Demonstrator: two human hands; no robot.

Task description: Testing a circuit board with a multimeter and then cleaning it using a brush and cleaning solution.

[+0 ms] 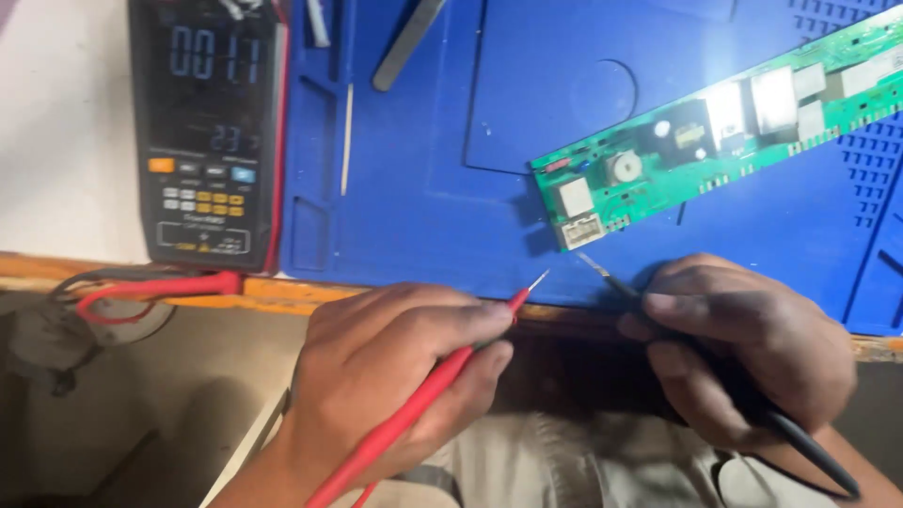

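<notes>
My left hand (395,372) grips a red test probe (442,376) like a pen, its metal tip pointing up and right above the bench edge. My right hand (743,343) holds a black test probe (616,282), tip aimed up-left toward a white connector at the lower-left end of a long green circuit board (715,127). Both tips hover just short of the board, not touching it. The board lies diagonally on a blue work mat (451,207). A black multimeter (207,132) with a lit display stands at upper left.
A red lead (150,287) loops from the multimeter's base over the wooden bench edge (282,293). A thin stick (347,141) and a grey tool (406,42) lie on the mat's upper part. My lap in light trousers is below the bench.
</notes>
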